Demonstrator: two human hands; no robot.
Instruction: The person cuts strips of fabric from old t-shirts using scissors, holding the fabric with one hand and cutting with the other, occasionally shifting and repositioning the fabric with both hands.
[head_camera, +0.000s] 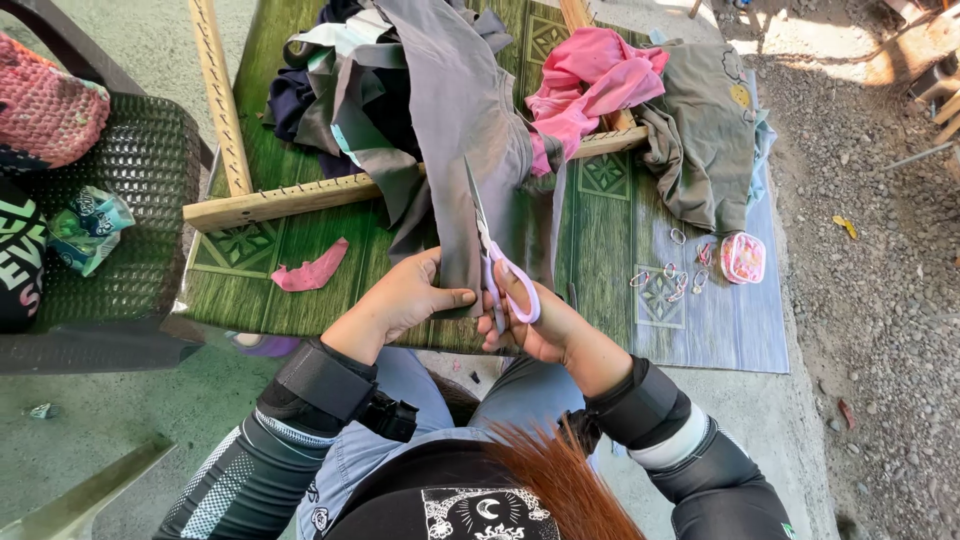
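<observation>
Over a green mat (300, 255), left hand (405, 295) pinches the bottom edge of a grey cloth (470, 130) while right hand (530, 320) grips pink-handled scissors (495, 260), blades up against the fabric.

Both forearms carry black sleeves with grey-white patterned bands; a black wrist strap (330, 383) sits on the left. Trousers: light blue denim.

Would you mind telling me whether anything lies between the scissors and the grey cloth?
Nothing visible does: the right hand holds the pink-handled scissors with blades already at the grey cloth, whose lower edge the left hand pinches.
</observation>
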